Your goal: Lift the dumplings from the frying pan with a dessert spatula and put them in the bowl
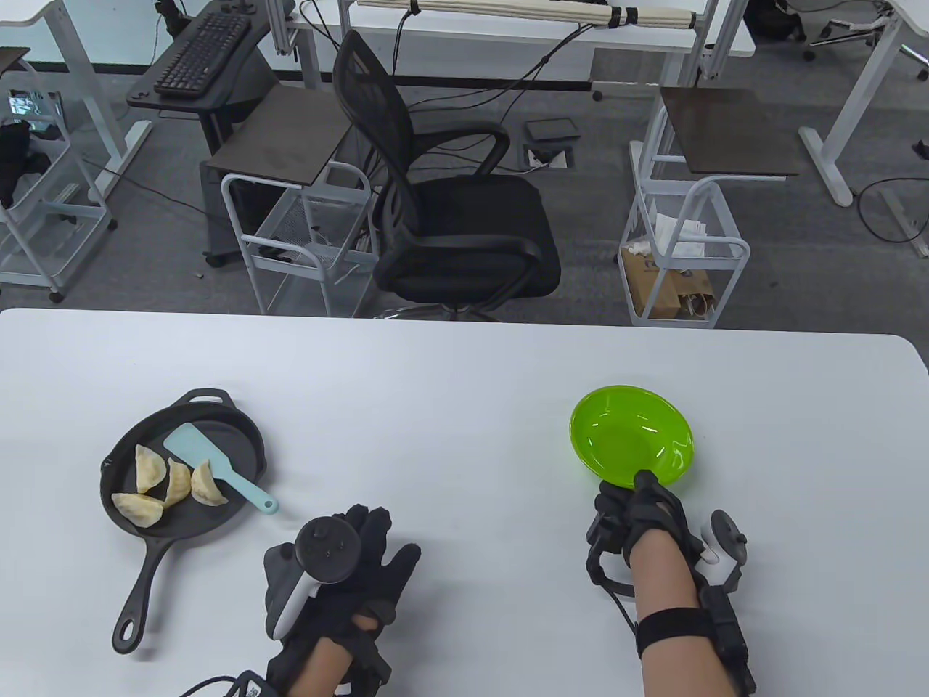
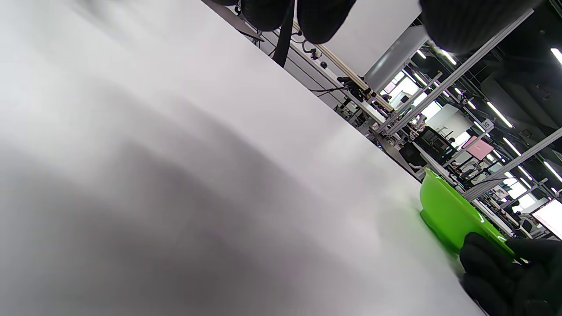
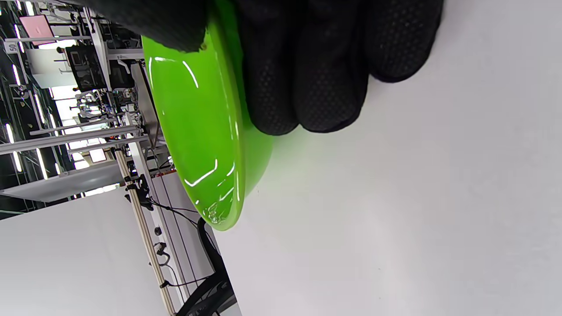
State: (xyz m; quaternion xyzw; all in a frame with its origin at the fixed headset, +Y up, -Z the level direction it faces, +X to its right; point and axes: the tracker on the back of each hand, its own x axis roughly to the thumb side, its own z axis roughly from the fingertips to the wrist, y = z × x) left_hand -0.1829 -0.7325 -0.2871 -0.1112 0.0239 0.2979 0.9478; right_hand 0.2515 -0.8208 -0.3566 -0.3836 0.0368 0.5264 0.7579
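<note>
A black cast-iron frying pan [image 1: 239, 435] lies at the table's left and holds several pale dumplings [image 1: 174, 485]. A light blue dessert spatula [image 1: 210, 465] lies in the pan, its handle over the right rim. My left hand [image 1: 370, 541] rests flat on the table right of the pan, fingers straight, holding nothing. At the right sits an empty green bowl [image 1: 630, 434] [image 2: 443, 210] [image 3: 197, 131]. My right hand [image 1: 631, 501] pinches its near rim, thumb on top and fingers [image 3: 307, 79] under the outside wall.
The white table [image 1: 450, 377] stretches between pan and bowl. Behind its far edge stand a black office chair [image 1: 450, 196] and two white wire carts [image 1: 305, 239].
</note>
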